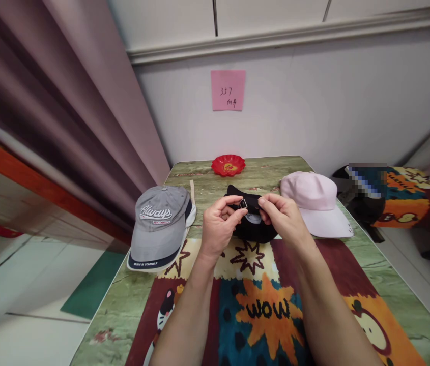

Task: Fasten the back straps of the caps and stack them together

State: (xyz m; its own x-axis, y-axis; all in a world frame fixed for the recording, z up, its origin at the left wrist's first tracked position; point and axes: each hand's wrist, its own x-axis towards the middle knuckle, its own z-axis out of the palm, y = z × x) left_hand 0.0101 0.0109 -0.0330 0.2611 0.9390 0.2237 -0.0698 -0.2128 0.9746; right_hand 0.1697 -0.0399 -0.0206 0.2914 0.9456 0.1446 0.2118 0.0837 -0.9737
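A black cap [258,235] lies in the middle of the table, its inside partly showing with a pale label. My left hand [218,223] is closed in a pinch by the small metal buckle [242,204] at the cap's back strap. Opposite it, my right hand [284,216] pinches the black strap [253,202] between thumb and fingers. Whether the strap runs through the buckle is too small to tell. Left of my hands sits a grey cap [157,218] with "Always" lettering, a beige strap sticking up behind it. On the right rests a pale pink cap [310,195].
A red scalloped dish [228,165] stands at the table's far end. Below my forearms lies a colourful "WOW" mat [268,325] on the green wood-patterned table [111,315]. A pink note [228,90] is stuck to the wall. Purple curtains [96,76] hang at left.
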